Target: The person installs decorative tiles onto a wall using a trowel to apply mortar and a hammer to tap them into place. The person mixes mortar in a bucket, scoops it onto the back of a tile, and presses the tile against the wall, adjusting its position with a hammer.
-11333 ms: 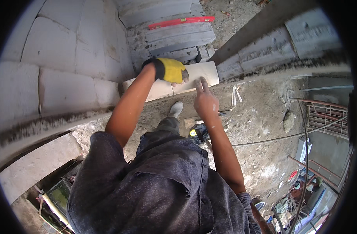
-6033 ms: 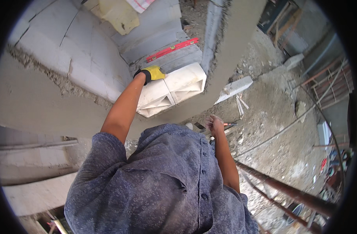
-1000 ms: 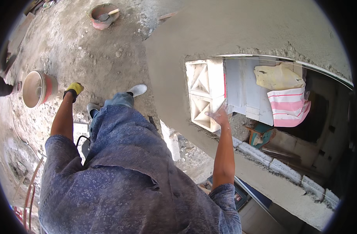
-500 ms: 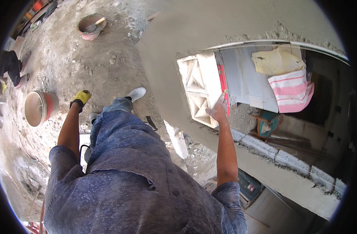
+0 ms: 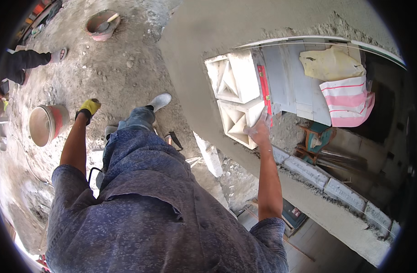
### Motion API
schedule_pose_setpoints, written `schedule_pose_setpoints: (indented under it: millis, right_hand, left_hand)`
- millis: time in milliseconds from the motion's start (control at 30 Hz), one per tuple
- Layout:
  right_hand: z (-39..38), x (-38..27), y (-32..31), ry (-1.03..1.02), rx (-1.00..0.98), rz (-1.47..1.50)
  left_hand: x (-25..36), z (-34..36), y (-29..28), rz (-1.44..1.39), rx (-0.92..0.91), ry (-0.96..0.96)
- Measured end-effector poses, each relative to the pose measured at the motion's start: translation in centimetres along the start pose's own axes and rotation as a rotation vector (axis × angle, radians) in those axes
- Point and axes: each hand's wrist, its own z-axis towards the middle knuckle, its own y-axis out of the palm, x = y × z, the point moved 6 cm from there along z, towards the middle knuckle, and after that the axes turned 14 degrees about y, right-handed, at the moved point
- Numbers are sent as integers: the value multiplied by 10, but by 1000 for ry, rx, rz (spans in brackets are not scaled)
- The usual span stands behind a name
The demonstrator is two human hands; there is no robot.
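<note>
My bare right hand [image 5: 259,129] is closed at the side of the lower white breeze block [image 5: 238,119]. Its thumb lies on the block's edge, and the fingers lie along the lower end of a red spirit level [image 5: 265,88]. The level runs along the blocks' side faces. Above it stands the upper white breeze block [image 5: 231,77], with recessed triangular shapes on its face. My left hand [image 5: 90,107], in a yellow glove with a dark cuff, hangs over the ground with curled fingers. Nothing sticks out of that fist.
A grey rendered wall [image 5: 185,59] surrounds the opening, with a row of light blocks [image 5: 345,193] along its lower edge. Beyond hang yellow and pink-striped sacks [image 5: 347,102]. Left are stacked buckets [image 5: 40,126], a mortar basin [image 5: 101,26] and another person's leg [image 5: 37,59].
My left hand has shifted slightly left and up. More of the red level shows beside the blocks, and my right hand remains at the lower block. The other person's leg has stretched out rightward.
</note>
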Motion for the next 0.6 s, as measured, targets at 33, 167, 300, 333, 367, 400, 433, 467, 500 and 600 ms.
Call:
schedule_pose_setpoints:
  millis: [33,167,300,333,367,400,433,467,500,600]
  right_hand:
    - [-3,-4,-6,-22,4,-3]
    - [-14,-14,-12,-1,-8,-42]
    - [-21,-11,-10,-17,8,-118]
    - [-21,-16,-8,-29,-1,-142]
    - [-23,-24,-7,-27,-28,-148]
    - [-27,-31,-7,-17,-53,-154]
    - [-31,-31,-6,11,-70,-165]
    - [-36,-29,-5,17,-61,-176]
    - [-41,-32,-6,0,-42,-190]
    - [-58,-46,1,2,-57,-166]
  left_hand:
    - [5,4,1,6,-12,1]
    - [37,21,1,93,-32,85]
    - [82,42,12,141,-20,294]
    - [80,46,19,158,-46,322]
    - [72,57,32,173,-70,345]
    - [67,64,39,189,-97,376]
    - [83,66,42,160,-132,359]
    - [123,64,41,131,-171,349]
    - [153,58,40,97,-187,331]
    - [189,51,50,22,-248,385]
